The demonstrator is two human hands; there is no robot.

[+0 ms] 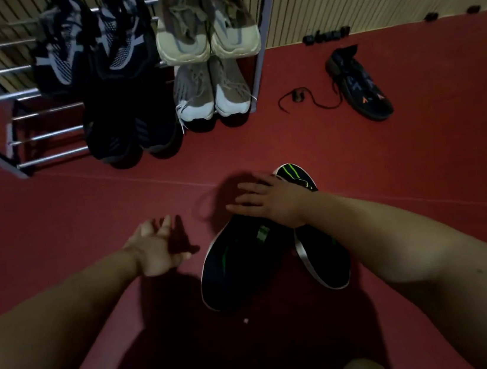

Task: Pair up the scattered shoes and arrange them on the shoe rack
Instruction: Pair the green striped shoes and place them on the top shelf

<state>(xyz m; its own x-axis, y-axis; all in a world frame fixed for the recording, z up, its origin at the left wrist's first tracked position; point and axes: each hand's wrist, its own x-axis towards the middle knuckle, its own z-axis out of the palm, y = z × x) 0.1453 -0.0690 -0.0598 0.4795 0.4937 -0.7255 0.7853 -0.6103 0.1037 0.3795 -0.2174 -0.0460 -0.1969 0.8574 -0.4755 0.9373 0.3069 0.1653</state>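
Note:
Two black shoes with green stripes lie side by side on the red floor in front of me: the left one [234, 266] and the right one [322, 254], whose toe shows beyond my wrist. My right hand [269, 201] hovers over their front ends with fingers straight, holding nothing. My left hand [157, 248] is spread open above the floor to the left of the shoes. A single black shoe with orange marks [359, 85] lies apart at the right, its lace trailing left. The metal shoe rack [28, 138] stands at the upper left.
On the rack sit a black-and-grey pair [94, 46], a beige pair [205, 25], a black pair [132, 127] and a grey-white pair [211, 92]. The rack's left bars are bare. A slatted wall runs behind, with small dark objects [326, 35] at its base.

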